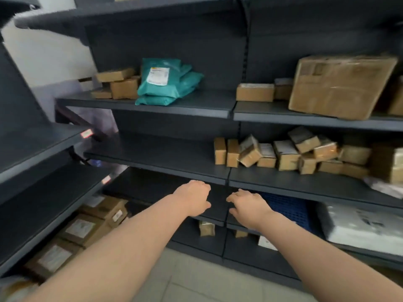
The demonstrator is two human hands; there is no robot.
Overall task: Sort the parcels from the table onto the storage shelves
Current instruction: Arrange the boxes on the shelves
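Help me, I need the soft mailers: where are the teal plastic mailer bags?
In the head view, the teal plastic mailer bags are stacked on the upper-left shelf, just right of some small brown cardboard boxes.

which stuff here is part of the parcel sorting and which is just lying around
Part of the job:
- teal mailer bags
- large cardboard box
- small brown boxes
- white padded parcel
- dark shelves
- left hand and right hand, both empty

Just lying about:
- blue crate
- pink shelf tags
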